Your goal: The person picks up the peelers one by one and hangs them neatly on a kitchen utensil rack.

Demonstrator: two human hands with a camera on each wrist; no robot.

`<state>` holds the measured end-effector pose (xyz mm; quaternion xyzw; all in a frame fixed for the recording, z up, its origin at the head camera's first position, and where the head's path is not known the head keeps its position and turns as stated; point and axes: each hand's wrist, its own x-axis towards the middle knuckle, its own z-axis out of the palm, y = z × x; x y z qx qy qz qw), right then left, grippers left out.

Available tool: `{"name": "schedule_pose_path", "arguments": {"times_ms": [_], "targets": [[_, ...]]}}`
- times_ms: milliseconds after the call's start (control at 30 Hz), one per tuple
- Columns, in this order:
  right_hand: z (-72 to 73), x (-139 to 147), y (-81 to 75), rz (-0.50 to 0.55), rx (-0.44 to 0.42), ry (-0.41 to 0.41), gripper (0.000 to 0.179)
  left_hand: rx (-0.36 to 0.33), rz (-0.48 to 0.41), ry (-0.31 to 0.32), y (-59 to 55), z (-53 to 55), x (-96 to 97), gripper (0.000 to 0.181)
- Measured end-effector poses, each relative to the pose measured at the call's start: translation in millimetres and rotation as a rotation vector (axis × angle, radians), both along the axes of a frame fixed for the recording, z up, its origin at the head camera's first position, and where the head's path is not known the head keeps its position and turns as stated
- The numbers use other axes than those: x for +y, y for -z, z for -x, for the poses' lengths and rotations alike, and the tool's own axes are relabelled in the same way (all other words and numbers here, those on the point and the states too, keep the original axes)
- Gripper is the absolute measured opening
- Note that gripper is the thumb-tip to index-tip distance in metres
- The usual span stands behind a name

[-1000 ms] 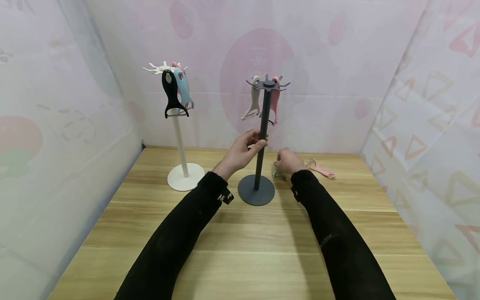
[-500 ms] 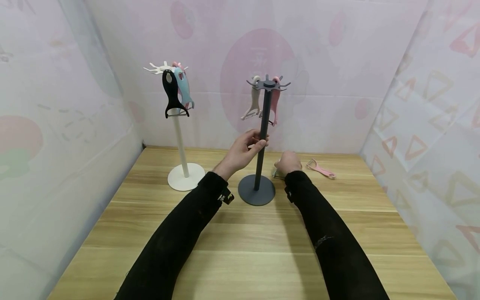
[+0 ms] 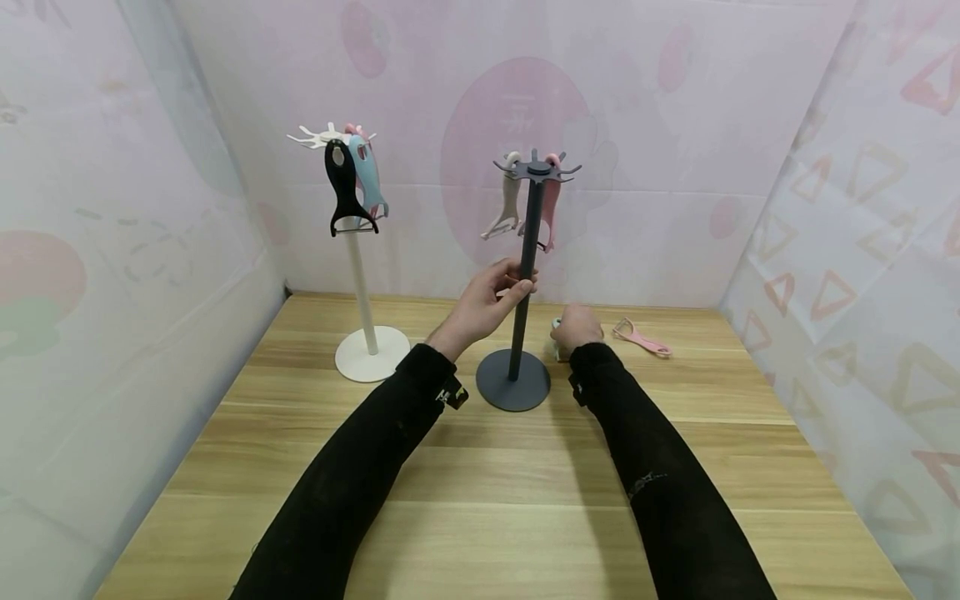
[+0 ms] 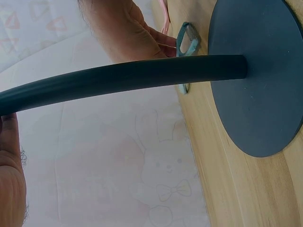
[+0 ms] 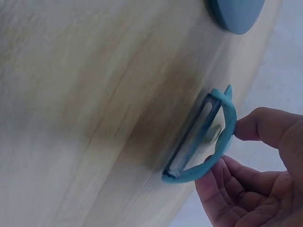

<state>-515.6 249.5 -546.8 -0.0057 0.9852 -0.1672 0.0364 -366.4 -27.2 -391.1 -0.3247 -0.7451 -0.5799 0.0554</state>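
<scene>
My left hand (image 3: 483,302) grips the upright pole of a dark grey hanging stand (image 3: 517,342), thumb on the near side. To the right of the base, low over the table, my right hand (image 3: 577,327) pinches a blue-green Y-shaped vegetable peeler (image 5: 230,116) between thumb and fingers. The right wrist view shows its blade close to the tabletop; its handle is mostly hidden. From the dark stand's hooks hang a beige peeler (image 3: 511,198) and a pink peeler (image 3: 551,202). Another pink peeler (image 3: 643,339) lies on the table just right of my right hand.
On the left stands a white hanging stand (image 3: 372,354). A black peeler (image 3: 342,187), a light blue peeler (image 3: 367,177) and a partly hidden pink one hang from it. Fabric walls enclose the wooden table (image 3: 495,517) at the back and sides.
My right hand has shifted slightly left and turned, and the blue-green peeler has turned with it. My left hand and both stands have stayed in place.
</scene>
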Motion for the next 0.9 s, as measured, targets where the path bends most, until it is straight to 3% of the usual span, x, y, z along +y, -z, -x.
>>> {"name": "schedule_pose_path", "arguments": {"times_ms": [267,367,600,900], "targets": [[-88.7,-39,-89.6,0.156,-0.033,0.054,0.049,-0.003,-0.009,0.007,-0.9,-0.3,-0.4,0.039],[-105.5,-45,-105.7,0.21,-0.012,0.064,0.051,-0.004,-0.006,0.005,-1.4,-0.9,-0.4,0.039],[-111.3,-46,-118.9,0.35,0.051,0.082,0.023,0.001,-0.01,0.0,-0.5,-0.2,-0.5,0.033],[-112.7,-47,-135.7,0.437,0.157,0.112,0.046,0.0,-0.005,-0.006,-0.4,0.0,0.4,0.036]]}}
